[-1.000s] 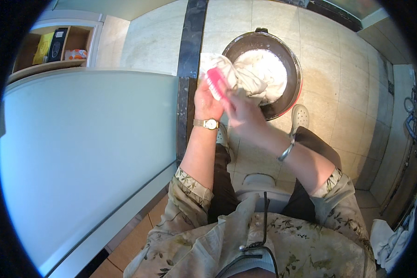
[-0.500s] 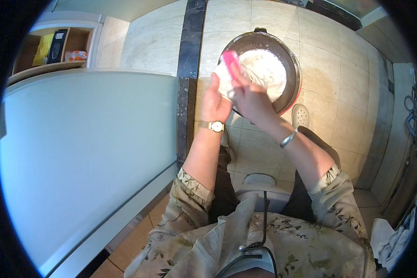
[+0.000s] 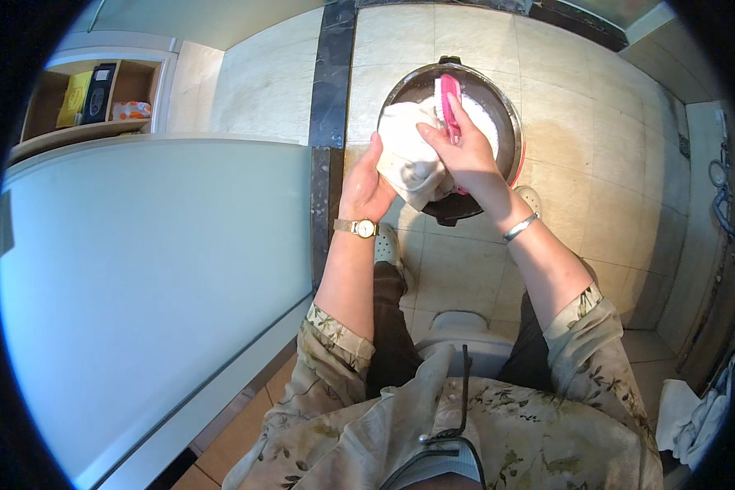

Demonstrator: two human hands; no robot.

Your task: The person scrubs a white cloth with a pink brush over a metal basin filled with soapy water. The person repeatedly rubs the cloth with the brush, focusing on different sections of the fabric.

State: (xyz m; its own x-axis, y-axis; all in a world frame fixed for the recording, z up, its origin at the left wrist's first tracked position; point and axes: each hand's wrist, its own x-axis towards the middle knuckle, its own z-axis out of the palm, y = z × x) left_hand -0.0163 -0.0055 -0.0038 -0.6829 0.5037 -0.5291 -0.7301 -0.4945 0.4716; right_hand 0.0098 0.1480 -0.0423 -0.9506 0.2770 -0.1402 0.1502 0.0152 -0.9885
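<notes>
My right hand (image 3: 467,151) is closed around a pink scrub brush (image 3: 449,102) with white bristles that face left. In my left hand (image 3: 367,184) is a wet white cloth (image 3: 408,151), draped over the palm and fingers; most of those fingers are hidden beneath it. The brush is just right of the cloth's upper part. Both hands are above the left and near side of a dark round basin (image 3: 510,135) on the floor. White suds (image 3: 483,118) show inside it, partly covered by the cloth and my right hand.
A frosted glass panel (image 3: 155,286) stands at the left, beside a dark stone sill (image 3: 327,212). Behind it is a wooden shelf (image 3: 131,126) with boxes. Light clogs (image 3: 388,245) are on my feet near the basin. Pale fabric (image 3: 694,416) hangs at the lower right.
My right hand with the brush has moved right, off the cloth. More of the white cloth now shows in my left hand, spread between the two hands.
</notes>
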